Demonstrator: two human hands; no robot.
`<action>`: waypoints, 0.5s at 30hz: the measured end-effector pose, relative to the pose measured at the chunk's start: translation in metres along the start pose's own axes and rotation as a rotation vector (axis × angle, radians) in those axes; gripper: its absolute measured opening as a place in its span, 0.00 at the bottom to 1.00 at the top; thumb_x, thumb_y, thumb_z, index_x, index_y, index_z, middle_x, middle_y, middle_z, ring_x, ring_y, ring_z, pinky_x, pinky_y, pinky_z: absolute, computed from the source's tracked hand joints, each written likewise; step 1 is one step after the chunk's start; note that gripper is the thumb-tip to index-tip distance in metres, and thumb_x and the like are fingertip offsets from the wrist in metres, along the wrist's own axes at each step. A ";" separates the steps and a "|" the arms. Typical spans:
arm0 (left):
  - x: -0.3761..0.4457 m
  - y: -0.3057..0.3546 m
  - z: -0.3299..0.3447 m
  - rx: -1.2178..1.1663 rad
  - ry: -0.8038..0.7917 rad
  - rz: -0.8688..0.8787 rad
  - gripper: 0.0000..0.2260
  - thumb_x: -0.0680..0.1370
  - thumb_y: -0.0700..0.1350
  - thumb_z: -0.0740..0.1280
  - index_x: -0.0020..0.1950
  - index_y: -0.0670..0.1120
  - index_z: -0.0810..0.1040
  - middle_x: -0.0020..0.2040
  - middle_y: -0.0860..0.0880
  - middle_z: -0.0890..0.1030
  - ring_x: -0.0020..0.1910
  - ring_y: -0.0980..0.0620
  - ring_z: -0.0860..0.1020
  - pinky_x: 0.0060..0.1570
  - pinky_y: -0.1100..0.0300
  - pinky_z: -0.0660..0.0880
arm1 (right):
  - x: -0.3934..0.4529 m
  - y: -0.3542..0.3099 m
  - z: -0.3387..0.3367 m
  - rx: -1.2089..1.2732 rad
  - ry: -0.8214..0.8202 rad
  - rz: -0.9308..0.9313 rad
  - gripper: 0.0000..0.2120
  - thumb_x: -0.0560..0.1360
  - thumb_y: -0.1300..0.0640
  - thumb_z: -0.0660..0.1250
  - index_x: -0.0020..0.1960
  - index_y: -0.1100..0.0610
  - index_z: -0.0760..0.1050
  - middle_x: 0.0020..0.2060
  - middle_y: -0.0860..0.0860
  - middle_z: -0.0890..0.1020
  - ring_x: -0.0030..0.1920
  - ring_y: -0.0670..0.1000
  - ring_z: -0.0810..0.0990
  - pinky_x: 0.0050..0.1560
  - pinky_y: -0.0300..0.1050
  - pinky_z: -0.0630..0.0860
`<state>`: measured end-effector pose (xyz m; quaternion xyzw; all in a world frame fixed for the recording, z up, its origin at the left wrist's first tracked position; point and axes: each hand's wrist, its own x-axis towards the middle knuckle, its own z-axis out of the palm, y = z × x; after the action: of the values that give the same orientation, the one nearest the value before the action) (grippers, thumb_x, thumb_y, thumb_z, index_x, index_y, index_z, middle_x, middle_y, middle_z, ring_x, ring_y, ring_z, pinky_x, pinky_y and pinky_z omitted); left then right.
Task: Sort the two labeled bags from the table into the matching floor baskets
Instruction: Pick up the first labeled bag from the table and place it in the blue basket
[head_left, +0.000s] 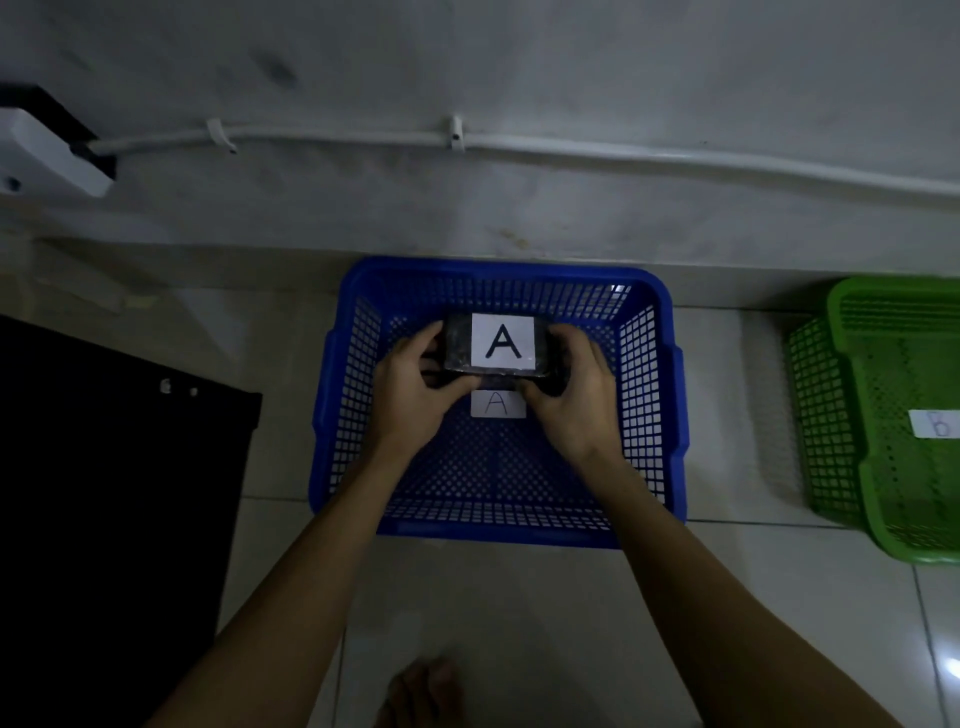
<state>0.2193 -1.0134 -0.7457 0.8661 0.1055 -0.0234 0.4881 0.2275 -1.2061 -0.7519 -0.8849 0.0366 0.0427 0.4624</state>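
A dark bag with a white label marked A (502, 341) is held over the inside of the blue floor basket (652, 405). My left hand (415, 387) grips its left end and my right hand (574, 395) grips its right end. A white card marked A (497, 404) lies on the blue basket's bottom, just below the bag. At the right edge stands a green basket (852, 415) with a white card marked B (935, 423) in it. The second bag is not in view.
A black table edge (119, 467) fills the left side. A white wall with a clipped cable (467, 140) runs behind the baskets. My bare foot (421, 696) rests on the tiled floor near the bottom of the view.
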 end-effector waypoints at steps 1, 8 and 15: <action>0.004 0.001 0.000 -0.004 0.007 -0.009 0.36 0.70 0.44 0.81 0.76 0.44 0.72 0.65 0.43 0.81 0.55 0.52 0.80 0.51 0.64 0.77 | 0.003 -0.001 0.000 -0.003 0.004 -0.002 0.31 0.70 0.62 0.78 0.70 0.56 0.71 0.63 0.57 0.77 0.61 0.50 0.76 0.58 0.37 0.72; 0.011 -0.004 0.005 0.017 0.032 -0.036 0.35 0.69 0.44 0.81 0.75 0.45 0.72 0.62 0.44 0.82 0.54 0.52 0.80 0.49 0.62 0.77 | 0.010 0.002 0.000 -0.063 0.009 -0.005 0.26 0.71 0.62 0.77 0.66 0.58 0.74 0.60 0.58 0.78 0.59 0.54 0.77 0.59 0.43 0.76; 0.001 0.002 0.000 0.072 -0.056 -0.107 0.38 0.71 0.43 0.79 0.78 0.47 0.66 0.64 0.45 0.78 0.58 0.51 0.77 0.57 0.56 0.76 | 0.003 -0.010 -0.009 -0.106 -0.081 0.019 0.29 0.73 0.61 0.76 0.72 0.58 0.71 0.65 0.60 0.76 0.64 0.55 0.76 0.64 0.42 0.72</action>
<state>0.2204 -1.0142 -0.7438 0.8753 0.1370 -0.0774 0.4573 0.2322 -1.2082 -0.7393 -0.9052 0.0239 0.0848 0.4156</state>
